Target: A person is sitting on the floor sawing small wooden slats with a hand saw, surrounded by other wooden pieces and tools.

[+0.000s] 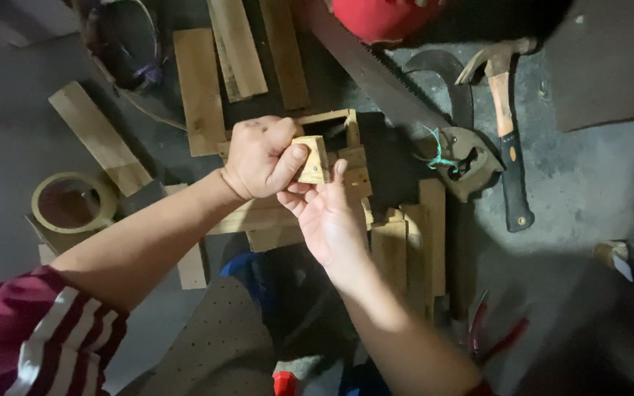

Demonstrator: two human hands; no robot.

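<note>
We work over a dark grey concrete floor [588, 183] littered with offcuts and tools. Going from the left, one roll of tape [73, 202] lies flat near the left edge, with one loose plank [100, 137] slanting just above it. Further in, we count three planks [236, 48] lying side by side toward the top edge, beside a dark rounded object we cannot make out.

In the middle, our left hand [262, 158] is curled closed around a small wooden block [312, 160], thumb pressed on its face. Our right hand [328, 216] is open beneath it, palm up, its fingertips touching the block's lower edge. The block sits above a small open wooden box frame [339, 125], which rests on a stack of boards [405, 249]; our hands cover much of that frame and the boards beneath.

To the right, one hand saw [376, 73] runs diagonally from the top edge down to its handle [467, 165], where a bit of green string [438, 150] is tied. One curved blade [449, 81] lies partly under the saw. One claw hammer [508, 125] lies beyond it, head toward the top. A red rounded object [376, 18] sits at the top edge. Near the bottom edge we see one pair of red-handled pliers [497, 337], dim in shadow, and a striped red sleeve [38, 337] in the bottom-left corner.
</note>
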